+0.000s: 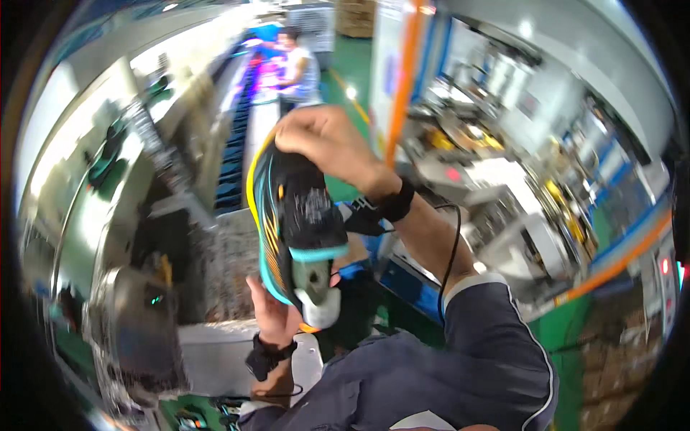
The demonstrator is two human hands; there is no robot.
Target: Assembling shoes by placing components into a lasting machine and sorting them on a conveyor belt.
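Observation:
A black sports shoe (305, 205) with yellow, orange and turquoise edges hangs tilted in front of me, toe up and heel down. A grey-green shoe last (314, 279) fills its opening, with a pale end at the heel. My right hand (327, 140) pinches the toe end from above, fingers closed. Down by the heel, my left hand (277, 312) grips the shoe from the left side; part of its fingers is hidden behind the shoe. Dark bands circle both wrists, and a thin cable runs along my right forearm.
On the left a long conveyor (233, 151) runs away from me, beside a worn metal machine (140, 327). A co-worker (302, 75) stands farther along it. To the right are machinery (503, 215) and an orange post (402, 79). Stacked boxes (614, 359) stand at the lower right.

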